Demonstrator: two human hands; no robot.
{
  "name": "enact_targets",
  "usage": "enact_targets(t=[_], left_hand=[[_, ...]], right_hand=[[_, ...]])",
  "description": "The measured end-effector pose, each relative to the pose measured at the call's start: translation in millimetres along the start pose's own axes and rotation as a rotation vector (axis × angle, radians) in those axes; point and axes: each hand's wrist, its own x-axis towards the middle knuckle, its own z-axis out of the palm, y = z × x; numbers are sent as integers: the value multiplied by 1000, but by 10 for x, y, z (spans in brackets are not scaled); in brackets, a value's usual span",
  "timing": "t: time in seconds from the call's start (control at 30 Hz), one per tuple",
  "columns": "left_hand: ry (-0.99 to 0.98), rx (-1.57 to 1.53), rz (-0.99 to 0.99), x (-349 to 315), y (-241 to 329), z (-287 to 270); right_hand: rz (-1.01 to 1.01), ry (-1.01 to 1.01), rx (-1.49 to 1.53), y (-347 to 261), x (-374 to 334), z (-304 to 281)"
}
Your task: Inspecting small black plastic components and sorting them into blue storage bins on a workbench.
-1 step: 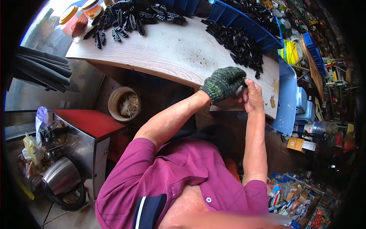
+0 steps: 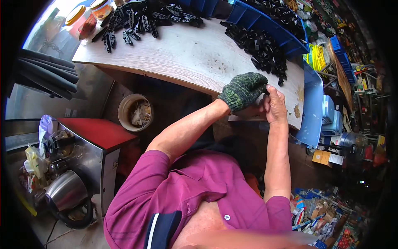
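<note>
Both hands are meeting at the table edge: the gloved left hand and bare right hand are pinching one small black part (nothing visibly shifting), piles lying toward twelve o'clock.

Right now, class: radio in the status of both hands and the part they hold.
Left hand gloved, right hand bare, both closed on a small black part. Held over the wooden table edge. Pile of black parts just beyond; nothing between.
</note>
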Motion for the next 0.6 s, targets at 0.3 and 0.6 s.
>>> enact_targets(t=[0.3,0.6], left_hand=[[183,-47,-172,25,19,29],[-38,-381,-444,-24,106,-304]], right_hand=[[-82,154,-94,39,-57,213],[-218,74,-185,115,-58,339]])
